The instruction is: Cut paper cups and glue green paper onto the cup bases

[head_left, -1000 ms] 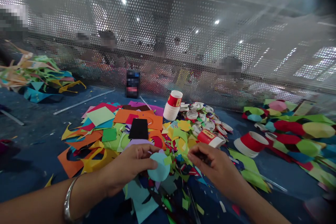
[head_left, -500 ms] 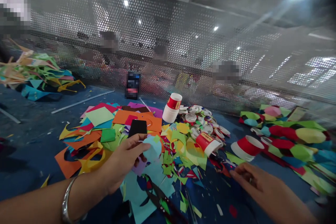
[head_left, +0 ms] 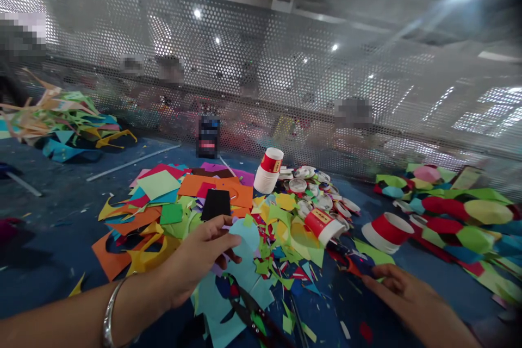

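Note:
My left hand [head_left: 207, 250], with a silver bangle at the wrist, is over the paper pile, its thumb and fingers curled at the edge of a light blue paper piece [head_left: 246, 236]. Whether it grips that piece is hard to tell. At the right, my right hand [head_left: 393, 288] has its thumb and forefinger together at a small dark blue and red item [head_left: 359, 265], which I cannot make out clearly. Dark-handled scissors [head_left: 255, 315] lie open on light blue paper [head_left: 220, 318] between the hands.
Paper cups stand stacked [head_left: 269, 170], lie tipped [head_left: 323, 225] and sit at the right [head_left: 387, 232]. Behind are cut cup pieces [head_left: 299, 185], a phone [head_left: 207, 137] and a perforated screen [head_left: 244, 54]. Colourful paper assemblies [head_left: 460, 217] lie right, paper strips [head_left: 61, 114] left.
My right hand has shifted slightly right and down. My left hand has moved slightly right, and its fingers now overlap the light blue piece differently. The view has tilted a little.

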The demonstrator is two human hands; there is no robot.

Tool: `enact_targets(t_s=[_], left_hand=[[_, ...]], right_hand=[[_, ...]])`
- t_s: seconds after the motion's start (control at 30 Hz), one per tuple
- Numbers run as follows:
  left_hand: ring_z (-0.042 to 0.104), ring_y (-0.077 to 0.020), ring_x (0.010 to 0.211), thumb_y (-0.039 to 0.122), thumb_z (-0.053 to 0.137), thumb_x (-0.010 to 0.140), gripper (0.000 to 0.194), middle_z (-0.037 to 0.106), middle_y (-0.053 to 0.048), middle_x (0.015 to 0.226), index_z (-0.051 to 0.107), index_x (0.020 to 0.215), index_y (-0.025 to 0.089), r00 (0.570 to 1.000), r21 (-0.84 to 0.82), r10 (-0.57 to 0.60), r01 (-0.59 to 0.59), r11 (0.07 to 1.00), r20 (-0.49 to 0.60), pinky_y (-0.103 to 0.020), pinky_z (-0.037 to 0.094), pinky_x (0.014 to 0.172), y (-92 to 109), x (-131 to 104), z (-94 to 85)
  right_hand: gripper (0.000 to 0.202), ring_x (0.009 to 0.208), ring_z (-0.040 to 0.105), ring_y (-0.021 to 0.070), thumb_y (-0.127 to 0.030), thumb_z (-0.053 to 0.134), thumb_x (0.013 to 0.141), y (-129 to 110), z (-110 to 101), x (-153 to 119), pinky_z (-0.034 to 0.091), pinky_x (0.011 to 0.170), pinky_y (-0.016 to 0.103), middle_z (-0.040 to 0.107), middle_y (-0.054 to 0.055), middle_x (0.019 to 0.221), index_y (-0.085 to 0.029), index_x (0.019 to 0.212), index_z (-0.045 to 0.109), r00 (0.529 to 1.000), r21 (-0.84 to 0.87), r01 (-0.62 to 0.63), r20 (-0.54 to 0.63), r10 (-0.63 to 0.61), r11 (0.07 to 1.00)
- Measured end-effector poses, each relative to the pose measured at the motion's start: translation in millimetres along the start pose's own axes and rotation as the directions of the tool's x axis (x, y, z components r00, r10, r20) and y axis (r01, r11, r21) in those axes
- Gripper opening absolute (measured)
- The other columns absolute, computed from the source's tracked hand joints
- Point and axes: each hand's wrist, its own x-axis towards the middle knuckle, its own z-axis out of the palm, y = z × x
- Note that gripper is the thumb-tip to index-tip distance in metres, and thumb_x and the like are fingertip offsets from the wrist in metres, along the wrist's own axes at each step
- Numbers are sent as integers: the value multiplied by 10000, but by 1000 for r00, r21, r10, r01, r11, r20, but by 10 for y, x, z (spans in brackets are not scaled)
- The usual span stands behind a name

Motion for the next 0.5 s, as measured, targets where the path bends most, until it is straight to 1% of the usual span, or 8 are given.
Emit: enact_targets(t_s=[0.03,0.1,0.17,0.23,0.37,0.43,0.5], left_hand=[[597,-161,676,392,651,770,398,616,-4,720,532,1090,187,1000,5,5,-5,1000,7,-246,353,542,1,0,-3],[601,-156,671,393,647,776,369,605,4,710,540,1063,188,1000,13,14,-15,1000,18,-242,350,539,8,-3,-6],[603,-148,669,385,648,778,336,598,9,719,546,1029,186,999,12,28,-29,1000,30,-236,352,540,22,-9,-4],[604,-141,673,378,648,780,321,596,10,739,549,1014,182,998,9,40,-41,999,40,-233,359,547,34,-17,-1],[612,-148,678,381,658,766,359,574,20,728,540,1040,180,999,0,36,-36,999,23,-237,366,546,39,-24,3],[616,-150,678,376,668,755,380,559,30,719,530,1051,181,999,-9,35,-35,999,11,-235,368,544,36,-19,0],[614,-146,669,377,668,755,381,556,35,709,525,1050,183,999,-12,38,-38,999,8,-231,365,541,34,-12,-4]], right_hand=[[424,538,624,220,-571,665,598,-15,-16,-11,486,448,292,681,22,598,-201,805,670,997,43,-54,61,52,998],[509,669,651,256,-580,684,579,-52,-42,-39,527,469,303,719,57,728,-185,899,659,975,148,-177,162,153,973],[576,759,652,282,-577,725,536,-83,-54,-67,558,491,313,723,75,791,-176,942,648,957,264,-264,189,218,928],[600,726,651,270,-557,768,506,-89,-52,-83,571,509,318,715,65,780,-174,952,645,946,363,-314,201,256,877],[547,577,643,205,-478,834,540,-28,-13,-99,565,504,299,704,18,773,-182,964,656,923,532,-382,262,281,756],[528,581,655,198,-432,859,552,-3,25,-121,557,501,273,704,0,758,-191,981,665,910,609,-414,299,288,676],[537,647,682,206,-412,865,577,-2,72,-160,562,527,251,718,-11,766,-218,1038,668,897,669,-442,317,308,598]])
